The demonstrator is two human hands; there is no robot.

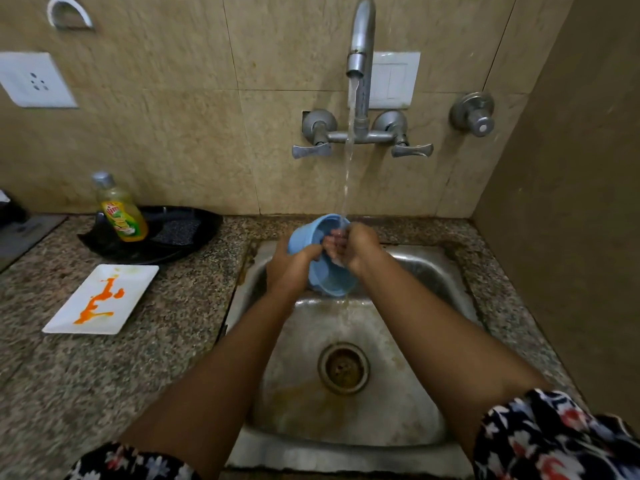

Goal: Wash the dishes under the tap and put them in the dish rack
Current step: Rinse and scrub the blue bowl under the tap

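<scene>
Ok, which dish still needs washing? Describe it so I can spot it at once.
Start at the steel sink and look left along the granite counter. In front of the black tray holding the soap bottle lies a white rectangular plate, the only thing smeared with orange sauce.

Right hand's fingers [334,242] half hidden inside the blue bowl [325,271]; wall hook [67,12] (upper left) cropped.

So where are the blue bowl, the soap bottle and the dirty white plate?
Blue bowl [302,234]: head view, on its outer wall.
Soap bottle [121,216]: head view, on its label.
White plate [136,277]: head view, on a clean patch near its far corner.
</scene>
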